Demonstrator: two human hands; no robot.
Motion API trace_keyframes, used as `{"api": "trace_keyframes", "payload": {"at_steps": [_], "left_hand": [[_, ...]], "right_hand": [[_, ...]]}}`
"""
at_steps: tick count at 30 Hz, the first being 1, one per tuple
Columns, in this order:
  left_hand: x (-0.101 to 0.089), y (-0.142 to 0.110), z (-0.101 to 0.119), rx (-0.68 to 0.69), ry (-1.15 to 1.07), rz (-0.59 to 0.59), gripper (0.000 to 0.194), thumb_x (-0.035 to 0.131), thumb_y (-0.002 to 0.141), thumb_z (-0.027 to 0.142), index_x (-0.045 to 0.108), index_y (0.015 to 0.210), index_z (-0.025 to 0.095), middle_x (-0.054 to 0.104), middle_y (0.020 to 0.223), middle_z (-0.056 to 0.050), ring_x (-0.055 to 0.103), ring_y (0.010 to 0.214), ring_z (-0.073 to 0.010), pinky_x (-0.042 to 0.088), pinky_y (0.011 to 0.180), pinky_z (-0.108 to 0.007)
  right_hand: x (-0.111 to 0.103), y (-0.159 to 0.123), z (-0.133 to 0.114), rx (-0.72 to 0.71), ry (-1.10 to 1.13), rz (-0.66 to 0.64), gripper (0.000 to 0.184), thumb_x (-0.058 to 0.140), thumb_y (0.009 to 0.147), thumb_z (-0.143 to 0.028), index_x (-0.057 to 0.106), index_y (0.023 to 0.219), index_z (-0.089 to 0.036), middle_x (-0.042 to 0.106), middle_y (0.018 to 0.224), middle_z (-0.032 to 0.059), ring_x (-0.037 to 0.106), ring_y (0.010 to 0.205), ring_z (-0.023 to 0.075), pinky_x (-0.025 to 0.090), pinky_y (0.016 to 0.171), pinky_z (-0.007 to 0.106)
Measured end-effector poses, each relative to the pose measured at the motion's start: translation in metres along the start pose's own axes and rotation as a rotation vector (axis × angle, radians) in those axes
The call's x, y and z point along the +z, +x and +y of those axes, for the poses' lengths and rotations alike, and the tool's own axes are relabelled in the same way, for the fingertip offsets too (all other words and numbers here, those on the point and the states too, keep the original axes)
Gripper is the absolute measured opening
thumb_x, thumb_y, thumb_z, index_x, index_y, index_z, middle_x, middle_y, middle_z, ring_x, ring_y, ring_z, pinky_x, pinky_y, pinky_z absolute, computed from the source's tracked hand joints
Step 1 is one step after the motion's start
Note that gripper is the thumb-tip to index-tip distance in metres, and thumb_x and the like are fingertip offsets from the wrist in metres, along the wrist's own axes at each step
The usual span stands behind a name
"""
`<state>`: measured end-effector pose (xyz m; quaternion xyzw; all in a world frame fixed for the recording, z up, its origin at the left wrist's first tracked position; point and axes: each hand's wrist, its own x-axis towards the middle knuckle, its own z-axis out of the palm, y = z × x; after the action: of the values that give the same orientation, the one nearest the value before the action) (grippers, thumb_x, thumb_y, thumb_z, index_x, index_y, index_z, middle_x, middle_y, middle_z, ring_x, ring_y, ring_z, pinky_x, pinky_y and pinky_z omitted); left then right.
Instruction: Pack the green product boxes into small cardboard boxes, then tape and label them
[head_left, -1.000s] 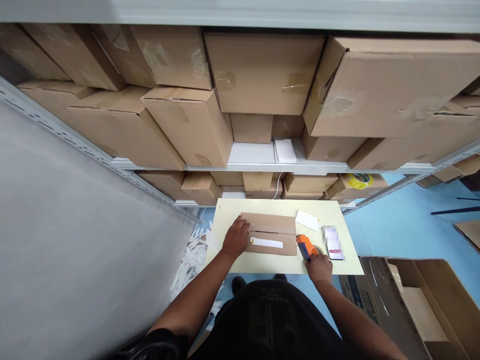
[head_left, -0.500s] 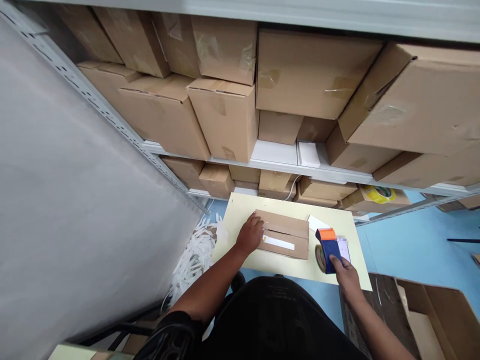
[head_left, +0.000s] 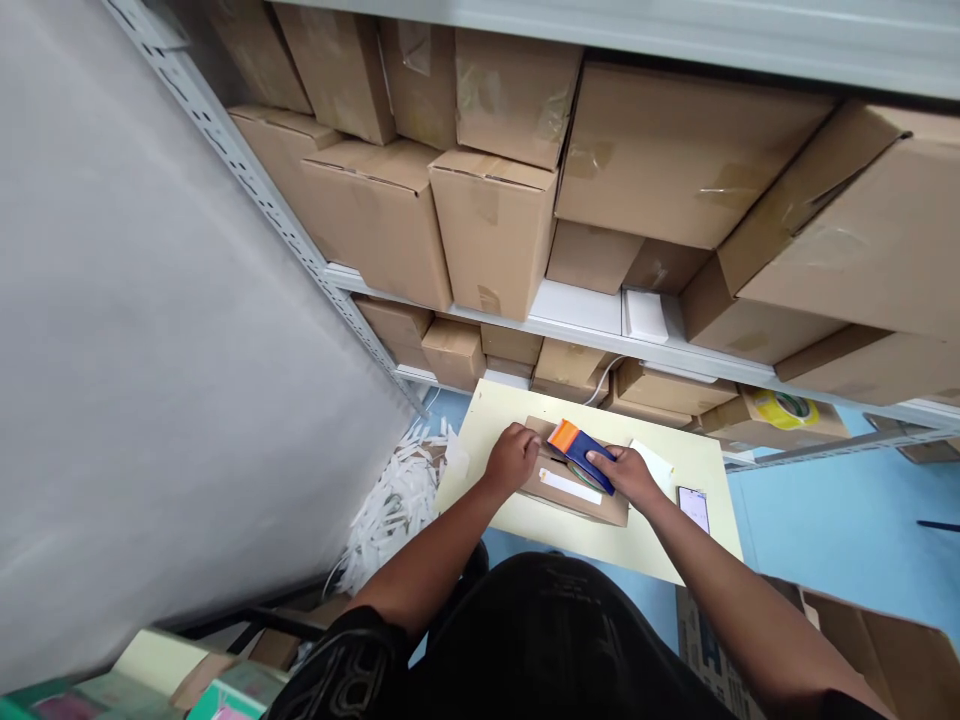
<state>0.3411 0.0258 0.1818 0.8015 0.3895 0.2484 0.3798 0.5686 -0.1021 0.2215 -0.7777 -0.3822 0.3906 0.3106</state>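
A closed cardboard box (head_left: 600, 512) with a white label strip (head_left: 570, 486) lies on the pale yellow table (head_left: 491, 405). My left hand (head_left: 514, 458) is at the box's left end, fingers curled in against it; the fingertips are partly hidden. In my right hand (head_left: 628, 475) is a blue and orange tape dispenser (head_left: 589, 456), gripped by its body. It is tilted over the top of the box, its orange end toward my left hand. The tape roll shows partly beneath it.
A phone (head_left: 694, 508) and a white paper (head_left: 651, 462) lie on the table's right side. Shelves (head_left: 585, 305) full of cardboard boxes stand behind. Shredded paper (head_left: 394, 500) covers the floor at left. An open carton (head_left: 881, 640) sits at lower right.
My right hand has brought the tape dispenser leftward from beside the phone to over the box. My left hand's fingers have curled in more. The view has shifted slightly.
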Motion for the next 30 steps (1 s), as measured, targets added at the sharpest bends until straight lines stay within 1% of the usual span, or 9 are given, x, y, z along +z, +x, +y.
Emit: {"api": "trace_keyframes", "payload": {"at_steps": [2, 4, 6, 8, 10, 16, 19, 25, 30], "left_hand": [[-0.004, 0.008, 0.004, -0.262, -0.28, -0.088, 0.041, 0.041, 0.103, 0.045, 0.072, 0.096, 0.019, 0.07, 0.091, -0.007, 0.065, 0.082, -0.0199, 0.052, 0.075, -0.033], [-0.005, 0.017, 0.006, -0.489, -0.518, -0.235, 0.043, 0.046, 0.1, 0.053, 0.07, 0.094, 0.018, 0.069, 0.083, -0.005, 0.061, 0.066, -0.0155, 0.045, 0.059, -0.027], [-0.002, 0.024, 0.008, -0.598, -0.644, -0.331, 0.037, 0.058, 0.092, 0.053, 0.069, 0.089, 0.017, 0.067, 0.074, -0.002, 0.056, 0.057, -0.0124, 0.038, 0.052, -0.024], [0.001, 0.027, 0.01, -0.622, -0.684, -0.338, 0.031, 0.067, 0.086, 0.048, 0.067, 0.083, 0.017, 0.063, 0.067, 0.001, 0.052, 0.054, -0.0106, 0.033, 0.05, -0.023], [0.004, 0.028, 0.013, -0.624, -0.703, -0.308, 0.028, 0.07, 0.083, 0.045, 0.065, 0.081, 0.017, 0.06, 0.063, 0.002, 0.05, 0.053, -0.0095, 0.032, 0.05, -0.022], [0.005, 0.028, 0.015, -0.605, -0.79, -0.287, 0.037, 0.069, 0.085, 0.053, 0.064, 0.082, 0.017, 0.061, 0.066, 0.002, 0.049, 0.053, -0.0082, 0.037, 0.053, -0.021], [0.007, 0.03, 0.015, -0.623, -0.751, -0.265, 0.036, 0.074, 0.082, 0.051, 0.064, 0.081, 0.017, 0.063, 0.067, 0.001, 0.053, 0.056, -0.0092, 0.04, 0.055, -0.021], [0.013, 0.031, 0.006, -0.621, -0.64, -0.184, 0.028, 0.074, 0.085, 0.043, 0.065, 0.081, 0.017, 0.066, 0.068, 0.0, 0.055, 0.057, -0.0118, 0.044, 0.058, -0.024], [0.003, 0.035, -0.004, -0.536, -0.606, -0.108, 0.025, 0.068, 0.088, 0.042, 0.067, 0.085, 0.017, 0.07, 0.075, -0.002, 0.062, 0.064, -0.0142, 0.049, 0.063, -0.026]], "right_hand": [[0.0, 0.002, 0.002, 0.004, -0.019, -0.016, 0.055, 0.068, 0.075, -0.073, 0.07, 0.069, -0.019, 0.062, 0.059, 0.0, 0.055, 0.059, 0.0175, 0.042, 0.058, 0.028], [-0.001, 0.004, 0.003, 0.005, -0.025, -0.03, 0.055, 0.068, 0.075, -0.072, 0.071, 0.071, -0.018, 0.063, 0.06, 0.0, 0.055, 0.059, 0.0176, 0.042, 0.059, 0.028], [-0.002, 0.005, 0.001, -0.01, -0.037, -0.054, 0.054, 0.069, 0.075, -0.071, 0.071, 0.071, -0.018, 0.063, 0.061, 0.0, 0.055, 0.06, 0.0174, 0.042, 0.059, 0.028], [-0.002, 0.005, -0.002, -0.035, -0.044, -0.089, 0.053, 0.069, 0.074, -0.071, 0.071, 0.07, -0.018, 0.062, 0.06, -0.0004, 0.055, 0.06, 0.0168, 0.041, 0.059, 0.028], [-0.002, 0.006, -0.007, -0.051, -0.043, -0.125, 0.053, 0.069, 0.074, -0.071, 0.069, 0.069, -0.018, 0.061, 0.059, -0.0011, 0.054, 0.059, 0.0161, 0.039, 0.057, 0.027], [-0.004, 0.009, -0.013, -0.044, -0.069, -0.169, 0.054, 0.072, 0.071, -0.072, 0.063, 0.063, -0.02, 0.057, 0.055, -0.0022, 0.051, 0.056, 0.015, 0.037, 0.054, 0.027], [-0.006, 0.011, -0.012, -0.026, -0.055, -0.177, 0.055, 0.071, 0.07, -0.073, 0.067, 0.067, -0.019, 0.062, 0.059, -0.0005, 0.055, 0.058, 0.0163, 0.041, 0.056, 0.027], [-0.007, 0.021, -0.016, -0.015, -0.076, -0.225, 0.052, 0.076, 0.068, -0.07, 0.071, 0.067, -0.018, 0.067, 0.06, 0.0008, 0.057, 0.059, 0.0162, 0.043, 0.057, 0.026], [-0.01, 0.028, -0.023, -0.022, -0.069, -0.285, 0.055, 0.075, 0.069, -0.072, 0.072, 0.069, -0.017, 0.066, 0.059, 0.0004, 0.057, 0.057, 0.0158, 0.043, 0.056, 0.026]]}}
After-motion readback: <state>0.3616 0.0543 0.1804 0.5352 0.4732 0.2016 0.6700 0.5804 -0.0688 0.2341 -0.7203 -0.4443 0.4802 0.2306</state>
